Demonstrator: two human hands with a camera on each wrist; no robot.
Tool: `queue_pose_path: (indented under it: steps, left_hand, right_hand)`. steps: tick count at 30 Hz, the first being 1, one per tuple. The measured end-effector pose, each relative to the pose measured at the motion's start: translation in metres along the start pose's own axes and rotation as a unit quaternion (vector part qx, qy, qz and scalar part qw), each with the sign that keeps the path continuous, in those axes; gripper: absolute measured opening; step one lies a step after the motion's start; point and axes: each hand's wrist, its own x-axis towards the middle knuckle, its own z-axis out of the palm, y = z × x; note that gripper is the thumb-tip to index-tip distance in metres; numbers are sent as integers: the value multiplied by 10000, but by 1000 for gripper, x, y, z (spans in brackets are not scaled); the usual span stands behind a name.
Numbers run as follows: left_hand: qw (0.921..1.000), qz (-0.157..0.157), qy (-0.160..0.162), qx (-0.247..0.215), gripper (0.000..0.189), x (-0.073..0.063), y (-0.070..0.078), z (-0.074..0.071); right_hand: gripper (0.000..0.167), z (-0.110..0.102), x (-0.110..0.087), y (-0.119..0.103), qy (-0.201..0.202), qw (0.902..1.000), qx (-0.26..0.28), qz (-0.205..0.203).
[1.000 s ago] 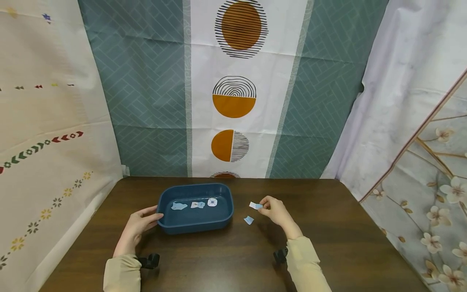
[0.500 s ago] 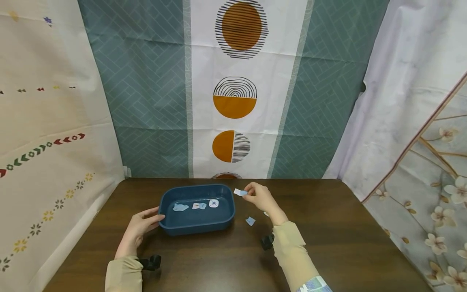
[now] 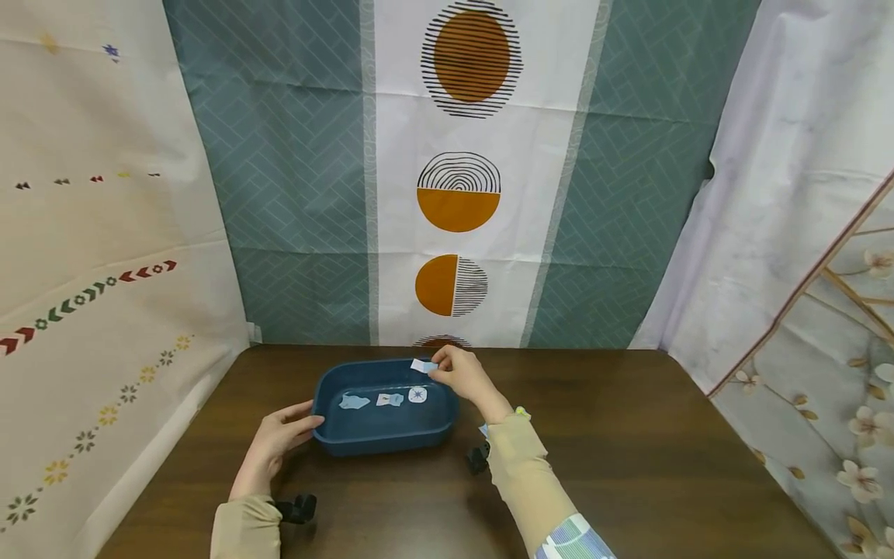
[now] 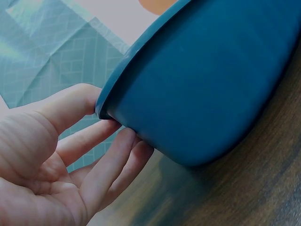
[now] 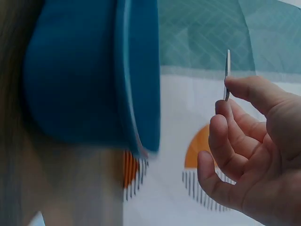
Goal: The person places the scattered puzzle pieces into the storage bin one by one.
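Note:
My left hand (image 3: 275, 439) grips the left end of a dark blue tray (image 3: 384, 446). In the left wrist view the thumb lies at the tray's rim (image 4: 136, 54) and the other fingers touch the outer wall below it. Over the tray's back right part, my right hand (image 3: 462, 378) pinches a small flat white-and-light-blue piece (image 3: 423, 366). That piece appears edge-on, as a thin strip, in the right wrist view. Inside the tray lie a light blue irregular piece (image 3: 354, 402), a white-and-blue piece (image 3: 389, 400) and a white piece with a compass star (image 3: 417, 394).
A light blue piece (image 3: 483, 429) lies on the brown wooden table (image 3: 628, 450), partly hidden by the right sleeve. A yellow-green bit (image 3: 521, 411) shows beside the sleeve. Patterned cloths (image 3: 307, 194) hang behind the table and at both sides.
My right hand has lifted the white-and-blue piece from right of the tray and carried it left over the tray. My left hand keeps its grip. The view has shifted slightly.

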Motion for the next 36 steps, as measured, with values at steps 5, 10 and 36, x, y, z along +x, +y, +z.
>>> queue_pose_path:
  steps: [5, 10, 36]
  left_hand:
    - [10000, 50, 3, 26, 62, 0, 0, 0]
    - [9999, 99, 37, -51, 62, 0, 1, 2]
    - [9997, 61, 149, -175, 60, -1, 0, 4]
  right_hand:
    - [20, 19, 6, -8, -180, 9998, 100, -55]
    - [20, 36, 9, -11, -319, 9994, 146, 13]
    - [19, 114, 17, -39, -1038, 9933, -484, 145]
